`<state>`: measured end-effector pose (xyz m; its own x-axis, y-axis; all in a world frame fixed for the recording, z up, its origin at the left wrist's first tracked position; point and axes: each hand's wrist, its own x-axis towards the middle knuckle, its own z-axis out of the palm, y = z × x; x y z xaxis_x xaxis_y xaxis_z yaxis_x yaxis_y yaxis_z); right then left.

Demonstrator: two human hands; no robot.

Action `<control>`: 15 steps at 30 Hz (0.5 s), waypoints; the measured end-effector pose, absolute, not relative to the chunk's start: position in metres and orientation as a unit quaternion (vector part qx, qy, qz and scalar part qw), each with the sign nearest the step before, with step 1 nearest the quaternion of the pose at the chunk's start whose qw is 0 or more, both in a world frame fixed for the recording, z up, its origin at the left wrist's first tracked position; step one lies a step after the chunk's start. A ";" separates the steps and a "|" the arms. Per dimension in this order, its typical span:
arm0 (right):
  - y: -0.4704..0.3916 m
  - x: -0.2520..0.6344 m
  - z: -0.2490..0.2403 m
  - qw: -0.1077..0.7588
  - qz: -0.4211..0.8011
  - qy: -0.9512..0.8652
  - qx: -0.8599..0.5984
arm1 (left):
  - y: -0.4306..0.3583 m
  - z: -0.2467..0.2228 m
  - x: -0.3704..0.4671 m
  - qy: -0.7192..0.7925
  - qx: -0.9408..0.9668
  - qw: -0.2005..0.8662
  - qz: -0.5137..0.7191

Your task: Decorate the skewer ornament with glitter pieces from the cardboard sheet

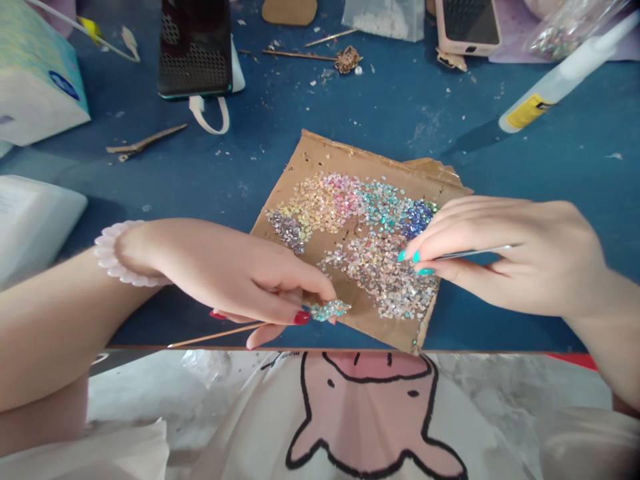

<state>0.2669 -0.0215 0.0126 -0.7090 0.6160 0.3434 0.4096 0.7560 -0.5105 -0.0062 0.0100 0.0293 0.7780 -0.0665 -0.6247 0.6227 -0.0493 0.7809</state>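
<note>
My left hand (250, 280) is closed on a thin wooden stick (220, 335). At the stick's end, by the thumb and fingertips, is a small piece covered in teal and silver rhinestones (330, 309). My right hand (510, 257) pinches a slim metal tool (475, 253), which looks like tweezers; its tip is hidden by the fingers. That hand is over the right side of a cardboard sheet (313, 150). Loose rhinestones (385, 270) lie on the cardboard, grouped in pale, yellow, pink, teal, blue and grey patches. The stick's far end points left.
Behind the cardboard lie a stick with a brown filigree flower (346, 60), a black phone (195, 50) and a pale-cased phone (469, 27). A white bottle with a yellow label (560, 83) is at right. A tissue box (43, 80) and white container (37, 223) stand at left.
</note>
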 end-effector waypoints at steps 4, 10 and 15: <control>-0.022 0.267 0.012 0.260 0.201 -0.900 -0.285 | 0.011 0.024 -0.007 0.172 0.682 0.666 -0.248; -0.022 0.269 0.014 0.255 0.183 -0.903 -0.292 | 0.011 0.021 -0.007 0.148 0.701 0.660 -0.226; -0.023 0.270 0.019 0.226 0.191 -0.902 -0.315 | 0.012 0.023 -0.006 0.156 0.696 0.657 -0.243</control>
